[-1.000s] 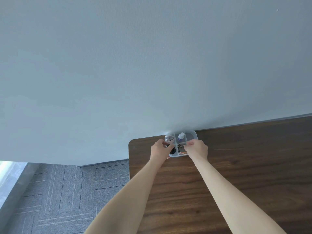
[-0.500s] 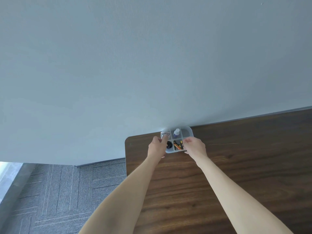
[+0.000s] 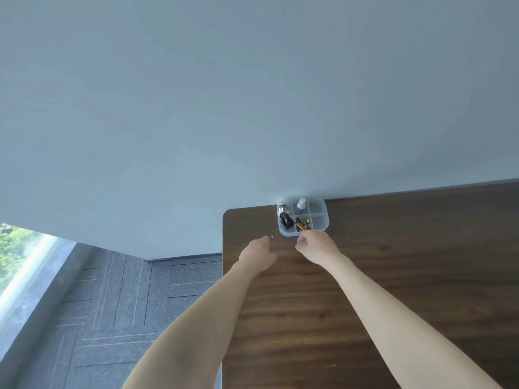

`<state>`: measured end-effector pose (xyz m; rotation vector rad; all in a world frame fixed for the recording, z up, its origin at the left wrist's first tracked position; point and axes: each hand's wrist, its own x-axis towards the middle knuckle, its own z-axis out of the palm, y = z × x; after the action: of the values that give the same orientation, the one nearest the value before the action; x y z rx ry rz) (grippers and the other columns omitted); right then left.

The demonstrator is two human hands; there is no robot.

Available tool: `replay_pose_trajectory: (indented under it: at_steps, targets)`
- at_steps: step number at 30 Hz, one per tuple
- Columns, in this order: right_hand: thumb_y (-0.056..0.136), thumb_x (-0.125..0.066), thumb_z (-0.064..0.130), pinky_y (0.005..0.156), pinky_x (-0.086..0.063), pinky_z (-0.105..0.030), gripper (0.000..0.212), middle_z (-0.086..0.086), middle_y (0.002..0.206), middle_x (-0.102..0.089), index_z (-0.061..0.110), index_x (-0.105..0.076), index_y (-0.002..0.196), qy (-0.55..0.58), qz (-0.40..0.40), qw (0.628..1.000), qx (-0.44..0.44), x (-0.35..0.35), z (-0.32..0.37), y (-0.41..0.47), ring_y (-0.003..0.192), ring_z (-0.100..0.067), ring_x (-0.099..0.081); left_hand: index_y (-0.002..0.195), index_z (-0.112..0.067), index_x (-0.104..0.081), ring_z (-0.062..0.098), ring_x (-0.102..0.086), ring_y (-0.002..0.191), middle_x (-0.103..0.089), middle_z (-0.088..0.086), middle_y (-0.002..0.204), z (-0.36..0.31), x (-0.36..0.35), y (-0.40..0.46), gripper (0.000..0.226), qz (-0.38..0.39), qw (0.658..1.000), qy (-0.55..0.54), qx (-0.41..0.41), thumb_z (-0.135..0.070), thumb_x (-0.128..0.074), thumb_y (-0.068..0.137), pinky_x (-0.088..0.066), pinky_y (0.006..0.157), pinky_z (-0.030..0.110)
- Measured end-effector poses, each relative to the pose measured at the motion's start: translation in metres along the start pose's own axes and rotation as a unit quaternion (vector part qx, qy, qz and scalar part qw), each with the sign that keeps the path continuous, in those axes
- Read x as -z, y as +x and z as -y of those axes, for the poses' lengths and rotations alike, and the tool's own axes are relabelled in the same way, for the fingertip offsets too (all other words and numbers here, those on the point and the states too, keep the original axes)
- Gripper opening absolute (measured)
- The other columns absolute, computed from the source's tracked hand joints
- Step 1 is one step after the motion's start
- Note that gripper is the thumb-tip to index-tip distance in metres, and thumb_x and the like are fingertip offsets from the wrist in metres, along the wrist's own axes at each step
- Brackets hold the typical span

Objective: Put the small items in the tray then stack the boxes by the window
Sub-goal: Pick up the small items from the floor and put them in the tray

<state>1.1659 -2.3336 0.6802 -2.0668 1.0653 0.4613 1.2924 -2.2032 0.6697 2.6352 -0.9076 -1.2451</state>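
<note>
Your left hand [image 3: 259,252] hovered empty, its grip loosely curled, apart from the tray [image 3: 322,224]. Your right hand [image 3: 316,248] sat at the tray's near edge; whether its grip pinched the rim was unclear. The tray stood at the worktop's [image 3: 393,276] far corner against the wall [image 3: 252,94], holding batteries [image 3: 302,224], a small bottle [image 3: 301,205] and a dark item too small to identify. A window [image 3: 16,254] was cut off left.

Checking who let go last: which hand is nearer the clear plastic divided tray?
Right. The right hand sits just below the clear plastic divided tray, at its near edge. The left hand is farther off, below and to its left.
</note>
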Motion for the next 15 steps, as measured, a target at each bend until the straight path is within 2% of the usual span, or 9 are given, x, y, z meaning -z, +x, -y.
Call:
replay_pose_trajectory:
  at_steps: [6,12,15]
  targets:
    - [0.094,-0.058,0.032,0.083,-0.055,-0.036,0.018,0.002,0.107,-0.069,0.023,-0.068,0.105,-0.105,0.057,0.989,0.092,-0.048,0.043,-0.016,0.097,-0.020,-0.065,0.125,-0.014,-0.056,0.028,-0.059,0.115,-0.061,0.006,0.128,0.063,-0.018,-0.053,0.038,-0.014,0.998,-0.024,0.048,-0.028,-0.060,0.090,-0.052,0.088,0.035]
    - [0.091,-0.059,0.030,0.086,-0.054,-0.037,0.014,0.000,0.111,-0.069,0.023,-0.067,0.099,-0.180,0.130,0.960,0.172,-0.120,0.097,-0.057,0.099,-0.021,-0.065,0.128,-0.017,-0.057,0.026,-0.062,0.114,-0.062,0.004,0.128,0.155,-0.037,-0.134,0.039,-0.060,0.985,-0.095,0.133,-0.027,-0.061,0.090,-0.052,0.091,0.036]
    - [0.089,-0.059,0.028,0.085,-0.054,-0.034,0.018,0.000,0.110,-0.069,0.020,-0.069,0.101,-0.221,0.161,0.938,0.212,-0.160,0.131,-0.093,0.097,-0.020,-0.065,0.128,-0.018,-0.058,0.024,-0.063,0.112,-0.062,0.002,0.129,0.205,-0.051,-0.180,0.040,-0.088,0.972,-0.135,0.170,-0.027,-0.060,0.089,-0.054,0.090,0.035]
